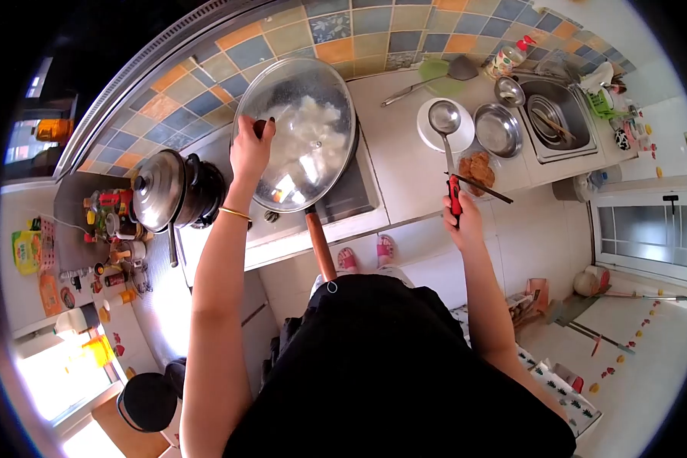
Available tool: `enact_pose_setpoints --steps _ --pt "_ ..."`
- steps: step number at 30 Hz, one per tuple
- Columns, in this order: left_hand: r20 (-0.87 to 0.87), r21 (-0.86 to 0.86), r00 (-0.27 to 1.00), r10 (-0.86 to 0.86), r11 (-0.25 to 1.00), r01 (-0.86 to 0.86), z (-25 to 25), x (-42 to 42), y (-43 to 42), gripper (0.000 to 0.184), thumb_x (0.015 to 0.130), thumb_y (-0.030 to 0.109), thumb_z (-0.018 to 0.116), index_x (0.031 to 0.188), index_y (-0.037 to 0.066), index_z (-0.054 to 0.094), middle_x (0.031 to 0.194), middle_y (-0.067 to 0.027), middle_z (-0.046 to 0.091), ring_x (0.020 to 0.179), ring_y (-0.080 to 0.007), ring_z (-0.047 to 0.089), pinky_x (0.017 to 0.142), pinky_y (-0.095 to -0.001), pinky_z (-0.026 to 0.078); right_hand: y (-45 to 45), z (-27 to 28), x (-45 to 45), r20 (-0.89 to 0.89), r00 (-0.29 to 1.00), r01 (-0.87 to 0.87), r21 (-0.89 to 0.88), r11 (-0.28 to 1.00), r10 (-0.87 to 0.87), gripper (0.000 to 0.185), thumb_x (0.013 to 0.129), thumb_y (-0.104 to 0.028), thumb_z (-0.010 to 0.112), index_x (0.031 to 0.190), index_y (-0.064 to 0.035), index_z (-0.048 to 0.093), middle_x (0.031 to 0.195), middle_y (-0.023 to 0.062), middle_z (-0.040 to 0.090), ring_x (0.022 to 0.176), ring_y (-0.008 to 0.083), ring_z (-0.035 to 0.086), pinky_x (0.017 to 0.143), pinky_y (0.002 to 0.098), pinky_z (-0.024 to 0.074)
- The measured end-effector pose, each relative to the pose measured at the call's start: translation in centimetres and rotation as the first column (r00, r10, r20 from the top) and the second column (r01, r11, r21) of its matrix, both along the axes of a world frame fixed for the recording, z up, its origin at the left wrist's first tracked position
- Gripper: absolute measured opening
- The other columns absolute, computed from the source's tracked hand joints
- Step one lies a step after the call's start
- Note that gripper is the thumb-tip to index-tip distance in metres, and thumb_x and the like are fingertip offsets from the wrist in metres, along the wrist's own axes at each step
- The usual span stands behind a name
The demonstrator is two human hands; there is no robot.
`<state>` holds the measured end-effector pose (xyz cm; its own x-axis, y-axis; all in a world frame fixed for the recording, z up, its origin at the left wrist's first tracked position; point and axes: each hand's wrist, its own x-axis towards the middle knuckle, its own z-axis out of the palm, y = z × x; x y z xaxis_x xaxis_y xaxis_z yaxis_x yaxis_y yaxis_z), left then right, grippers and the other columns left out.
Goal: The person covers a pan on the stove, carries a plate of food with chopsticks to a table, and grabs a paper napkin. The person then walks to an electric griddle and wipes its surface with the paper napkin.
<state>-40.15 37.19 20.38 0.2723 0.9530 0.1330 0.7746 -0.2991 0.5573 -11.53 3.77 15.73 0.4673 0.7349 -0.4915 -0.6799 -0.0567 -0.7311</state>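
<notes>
My left hand (250, 151) is closed on the dark knob of a large clear glass lid (282, 84). Beneath the lid, whitish pieces show blurrily in a frying pan (356, 141) with a wooden handle (321, 244); whether lid and pan touch I cannot tell. The fingers of my right hand (466, 221) wrap round a red-and-black handled tool (455, 200) in front of the counter. A thin dark stick (492, 192) crosses near its tip, over brown food (477, 169) in a clear bag or dish. How stick and tool connect is unclear.
A ladle (445, 118) rests on a white plate (427, 137) beside a metal bowl (498, 130). A spatula (459, 69) lies behind, near a pump bottle (507, 59). The sink (585, 145) holds bowls and chopsticks. Left of the stove stands a lidded pot (160, 191).
</notes>
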Motion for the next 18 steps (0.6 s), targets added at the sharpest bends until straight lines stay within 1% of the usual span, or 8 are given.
enact_pose_setpoints --steps 1,4,5,8,9,13,16,18 --pt "-0.023 0.007 1.000 -0.005 1.000 0.005 -0.3 0.4 -0.2 0.045 0.087 0.045 0.057 0.102 0.006 0.043 0.087 -0.0215 0.065 0.083 -0.0432 0.062 0.071 -0.0481 0.048 0.1 -0.7 0.3 0.001 1.000 -0.001 -0.006 1.000 0.001 0.019 0.101 -0.027 0.034 0.098 -0.0108 0.043 0.084 0.0037 0.054 0.047 0.0084 0.040 0.037 0.0227 0.0284" --pt "-0.056 0.027 0.998 -0.023 0.999 0.025 -0.9 1.2 -0.3 0.044 0.087 0.045 0.057 0.101 0.006 0.043 0.086 -0.0206 0.066 0.081 -0.0427 0.062 0.070 -0.0481 0.048 1.2 -2.9 0.8 -0.030 0.999 0.031 -0.031 0.999 -0.032 0.019 0.101 -0.027 0.034 0.098 -0.0105 0.043 0.083 0.0038 0.054 0.048 0.0088 0.040 0.038 0.0229 0.0294" --pt "-0.061 0.032 0.998 -0.028 0.999 0.030 -1.1 1.4 -0.3 0.044 0.086 0.045 0.058 0.101 0.007 0.043 0.085 -0.0203 0.066 0.081 -0.0426 0.063 0.070 -0.0481 0.048 1.4 -4.1 1.1 -0.044 0.999 0.013 0.015 1.000 -0.012 0.019 0.101 -0.027 0.033 0.100 -0.0102 0.043 0.084 0.0044 0.054 0.050 0.0098 0.042 0.038 0.0234 0.0295" --pt "-0.098 0.014 0.995 -0.024 1.000 0.025 -1.2 2.2 -0.4 0.043 0.085 0.044 0.059 0.099 0.007 0.043 0.083 -0.0191 0.066 0.079 -0.0419 0.063 0.069 -0.0480 0.048 3.2 -6.2 1.1 -0.079 0.993 0.088 -0.025 0.996 -0.089 0.019 0.101 -0.026 0.032 0.102 -0.0101 0.042 0.084 0.0050 0.053 0.052 0.0111 0.043 0.038 0.0238 0.0295" --pt "-0.122 0.018 0.992 -0.022 1.000 0.025 -0.8 2.4 0.0 0.043 0.085 0.044 0.059 0.099 0.007 0.043 0.083 -0.0189 0.066 0.079 -0.0418 0.063 0.069 -0.0481 0.049 4.7 -6.5 0.8 -0.142 0.984 0.101 -0.023 0.995 -0.103 0.019 0.101 -0.026 0.032 0.103 -0.0098 0.041 0.084 0.0056 0.053 0.055 0.0129 0.045 0.039 0.0246 0.0306" --pt "-0.180 0.017 0.983 -0.014 1.000 0.017 -2.1 3.2 0.2 0.044 0.083 0.044 0.061 0.099 0.008 0.043 0.083 -0.0183 0.067 0.078 -0.0414 0.064 0.067 -0.0488 0.050 6.6 -8.1 0.8 -0.158 0.975 0.159 0.001 0.987 -0.157 0.020 0.101 -0.028 0.035 0.104 -0.0096 0.042 0.085 0.0063 0.053 0.057 0.0153 0.048 0.041 0.0258 0.0329" --pt "-0.231 0.030 0.973 0.000 1.000 0.007 -2.7 3.3 0.6 0.044 0.083 0.045 0.061 0.100 0.008 0.042 0.082 -0.0184 0.067 0.078 -0.0410 0.064 0.066 -0.0495 0.050 7.9 -8.3 0.3 -0.144 0.965 0.215 -0.049 0.975 -0.220 0.020 0.101 -0.028 0.036 0.105 -0.0097 0.042 0.086 0.0068 0.054 0.058 0.0160 0.049 0.042 0.0274 0.0339" --pt "-0.260 0.006 0.966 -0.001 1.000 0.002 -3.0 3.2 0.8 0.044 0.083 0.044 0.061 0.101 0.008 0.043 0.084 -0.0191 0.067 0.079 -0.0412 0.064 0.067 -0.0499 0.050 8.3 -8.6 0.1 -0.153 0.964 0.214 -0.044 0.976 -0.218 0.021 0.101 -0.028 0.036 0.107 -0.0088 0.043 0.089 0.0082 0.056 0.061 0.0170 0.051 0.044 0.0297 0.0364"
